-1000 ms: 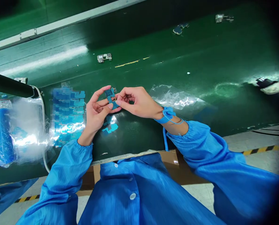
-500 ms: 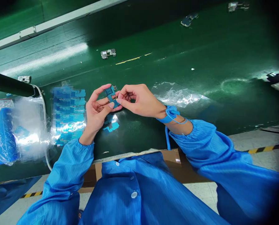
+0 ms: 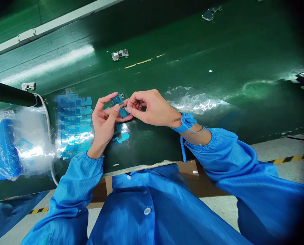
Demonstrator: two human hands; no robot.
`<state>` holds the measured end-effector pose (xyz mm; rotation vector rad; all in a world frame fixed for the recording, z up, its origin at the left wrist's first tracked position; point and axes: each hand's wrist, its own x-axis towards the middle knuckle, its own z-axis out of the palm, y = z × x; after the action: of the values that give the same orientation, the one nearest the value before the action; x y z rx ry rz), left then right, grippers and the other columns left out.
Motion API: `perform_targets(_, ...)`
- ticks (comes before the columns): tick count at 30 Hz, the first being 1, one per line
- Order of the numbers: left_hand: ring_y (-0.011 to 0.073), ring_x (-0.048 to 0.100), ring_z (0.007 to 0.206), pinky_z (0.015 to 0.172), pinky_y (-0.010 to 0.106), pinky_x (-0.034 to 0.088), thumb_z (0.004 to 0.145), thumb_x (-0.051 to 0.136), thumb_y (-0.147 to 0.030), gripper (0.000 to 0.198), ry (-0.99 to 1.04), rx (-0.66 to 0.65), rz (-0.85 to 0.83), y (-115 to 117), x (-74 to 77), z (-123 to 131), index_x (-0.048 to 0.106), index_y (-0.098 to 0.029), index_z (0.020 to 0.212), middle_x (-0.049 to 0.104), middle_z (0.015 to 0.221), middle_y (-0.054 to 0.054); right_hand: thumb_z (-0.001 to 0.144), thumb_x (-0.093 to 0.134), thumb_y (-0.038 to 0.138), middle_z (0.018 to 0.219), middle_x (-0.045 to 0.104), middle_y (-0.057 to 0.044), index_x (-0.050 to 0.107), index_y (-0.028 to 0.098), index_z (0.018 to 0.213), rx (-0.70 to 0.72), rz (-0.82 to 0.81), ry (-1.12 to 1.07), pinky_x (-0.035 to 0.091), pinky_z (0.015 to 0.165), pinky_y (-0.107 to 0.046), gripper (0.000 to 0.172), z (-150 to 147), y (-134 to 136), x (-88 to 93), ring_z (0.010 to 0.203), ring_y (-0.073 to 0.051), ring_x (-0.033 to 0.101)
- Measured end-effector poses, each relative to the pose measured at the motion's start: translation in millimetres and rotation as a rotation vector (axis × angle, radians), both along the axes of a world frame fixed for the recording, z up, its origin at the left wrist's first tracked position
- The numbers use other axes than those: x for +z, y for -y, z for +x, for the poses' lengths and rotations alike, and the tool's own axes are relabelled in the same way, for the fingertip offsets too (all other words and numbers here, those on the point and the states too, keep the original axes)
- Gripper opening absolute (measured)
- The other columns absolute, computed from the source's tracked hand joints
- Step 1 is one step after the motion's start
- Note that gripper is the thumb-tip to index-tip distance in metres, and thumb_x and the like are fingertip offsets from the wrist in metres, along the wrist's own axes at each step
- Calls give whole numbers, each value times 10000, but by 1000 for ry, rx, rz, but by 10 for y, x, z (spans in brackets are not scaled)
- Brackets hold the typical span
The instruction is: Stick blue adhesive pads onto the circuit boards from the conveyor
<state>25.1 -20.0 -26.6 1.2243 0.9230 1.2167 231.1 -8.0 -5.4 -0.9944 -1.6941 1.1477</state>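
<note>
The fingers of the left hand (image 3: pixel 103 120) are clamped on a small blue circuit board (image 3: pixel 123 112), the thumb pressing on its face, the forefinger curled to its upper end and other fingers behind it. The thumb and forefinger of the right hand (image 3: pixel 153 109) are drawn together at the board's right edge; whether they nip the board itself or some tiny piece on it, I cannot tell. The board is held tilted above the bench (image 3: pixel 147 146), in front of the person's body. Just below the hands, a few light blue cutouts (image 3: pixel 122 137) lie on a clear sheet. Beside the left hand are rows of overlapping blue stickers (image 3: pixel 77 122), and near the right hand is a crumpled clear plastic bag (image 3: pixel 198 102). A blue strap (image 3: pixel 184 123) circles the right wrist, with a coiled blue cord (image 3: pixel 183 149) hanging below it. Farther left, a white cable (image 3: pixel 47 119) runs down from the foot of a dark post (image 3: pixel 11 92), next to a blue bundle (image 3: pixel 4 146) in clear plastic. Beyond the hands lie more boards, one (image 3: pixel 120 54) near a yellow streak (image 3: pixel 139 63), another (image 3: pixel 211 14) toward the upper right. Below the bench edge are a cardboard box (image 3: pixel 189 169) and a pale floor (image 3: pixel 215 207) with striped tape (image 3: pixel 289 159).
</note>
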Motion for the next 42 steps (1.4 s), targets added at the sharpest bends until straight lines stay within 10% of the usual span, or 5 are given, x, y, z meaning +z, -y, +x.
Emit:
perform_targets(21, 353, 739, 1406, 996, 407, 750, 907, 940, -502, 700, -25, 16, 27, -1, 30, -28, 571, -320, 1474, 837, 1333, 71, 1056, 712, 395, 832, 695, -1, 673, 204, 982, -37, -94, -123, 521, 673, -283, 208, -9, -47, -91, 727, -138, 634)
perform_targets(30, 291, 870, 1114, 937, 369, 761, 845, 995, -439, 704, -37, 48, -63, 64, 89, 24, 683, -300, 1460, 873, 1233, 62, 1002, 784, 576, 924, 812, -46, 698, 207, 912, 16, -201, -176, 581, 787, -329, 390, -122, 21, -141, 819, -190, 737)
perform_targets(42, 280, 890, 915, 717, 309, 760, 946, 863, -592, 585, 48, -41, -273, -7, 118, 36, 760, -288, 1434, 831, 1375, 87, 1015, 752, 553, 686, 582, 29, 648, 199, 804, 17, -110, -99, 366, 614, -285, 425, -87, -46, -215, 655, -128, 459)
